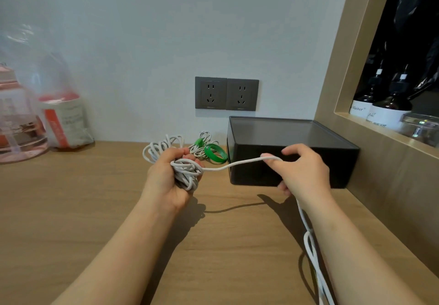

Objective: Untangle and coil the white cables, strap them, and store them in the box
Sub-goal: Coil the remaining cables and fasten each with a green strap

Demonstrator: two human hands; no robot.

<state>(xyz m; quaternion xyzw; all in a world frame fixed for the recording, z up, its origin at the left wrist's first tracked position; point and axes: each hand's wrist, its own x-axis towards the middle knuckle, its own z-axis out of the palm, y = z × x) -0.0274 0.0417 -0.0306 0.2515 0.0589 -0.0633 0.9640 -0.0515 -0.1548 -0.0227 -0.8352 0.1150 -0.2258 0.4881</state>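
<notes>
My left hand (167, 176) grips a bundle of white cable coils (185, 171) above the wooden desk. One strand (237, 163) runs from the bundle to my right hand (301, 169), which holds it over the index finger; the rest trails down past my right wrist toward the near edge. A smaller white cable coil with a green strap (199, 142) around it lies on the desk behind my left hand, next to a loose green strap loop (216, 154). The black box (289, 152) stands at the right against the wall, lid closed.
Two grey wall sockets (226, 94) sit above the box. A pink transparent container (14, 124) and a plastic-wrapped package (65, 119) stand at the back left. A wooden niche (370, 124) with dark bottles borders the right side.
</notes>
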